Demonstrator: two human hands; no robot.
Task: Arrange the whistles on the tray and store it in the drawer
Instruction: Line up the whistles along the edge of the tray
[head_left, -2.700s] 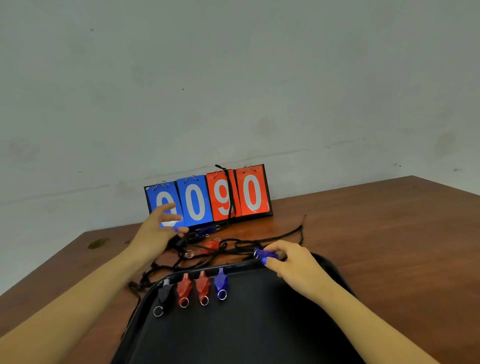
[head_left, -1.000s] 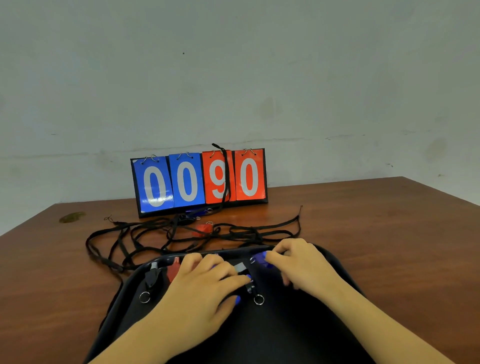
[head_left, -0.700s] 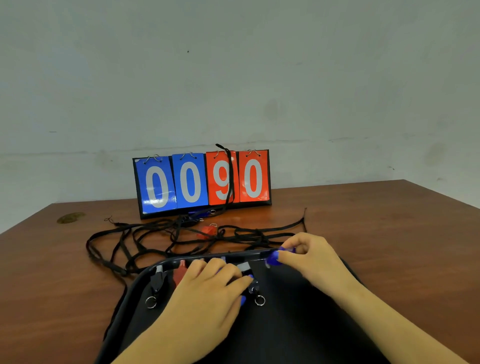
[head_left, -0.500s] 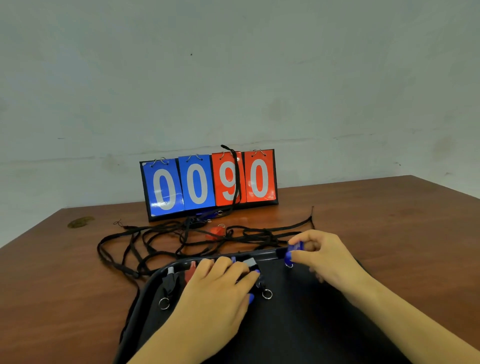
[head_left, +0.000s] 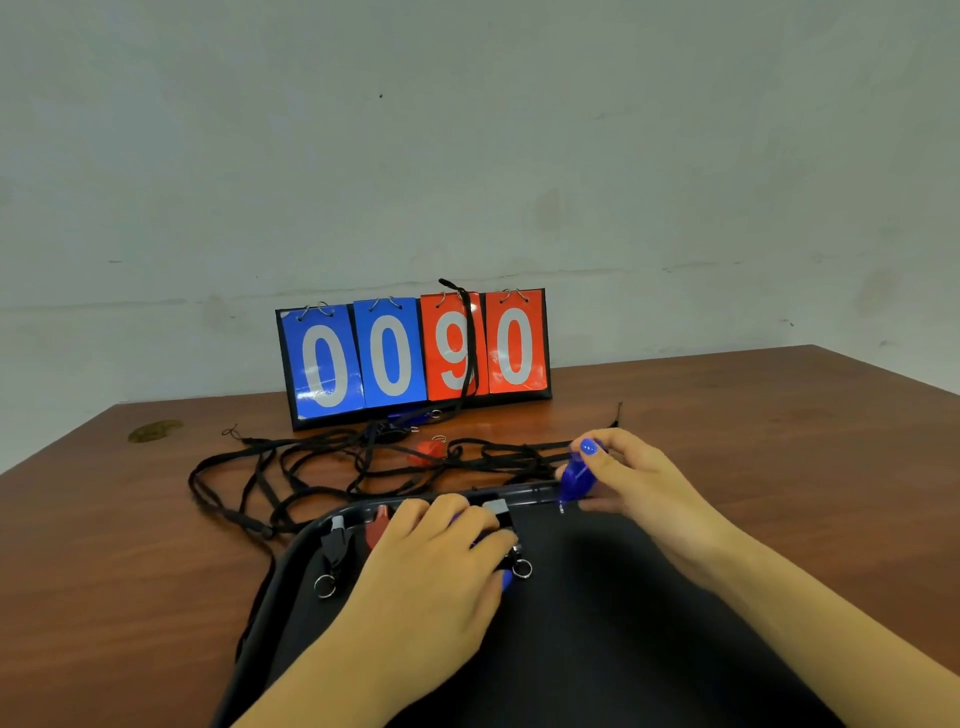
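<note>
A black tray (head_left: 597, 623) lies at the near edge of the wooden table. My left hand (head_left: 431, 566) rests flat over the row of whistles along its far rim, fingers touching a black whistle (head_left: 506, 530). Left of that hand another black whistle (head_left: 332, 545) with a key ring shows, and a red whistle (head_left: 378, 522) peeks out. My right hand (head_left: 639, 483) pinches a blue whistle (head_left: 574, 475) just above the tray's far rim. A loose red whistle (head_left: 428, 451) lies among the cords beyond the tray.
A tangle of black lanyard cords (head_left: 332, 473) spreads between the tray and a flip scoreboard (head_left: 413, 358) reading 0090 at the table's back by the wall. One cord hangs over the scoreboard. A small stain (head_left: 153, 430) marks the far left of the table.
My left hand came back from the cords and settled over the whistle row with a black whistle. My right hand lifted the blue whistle slightly up and right, over the tray's rim.
</note>
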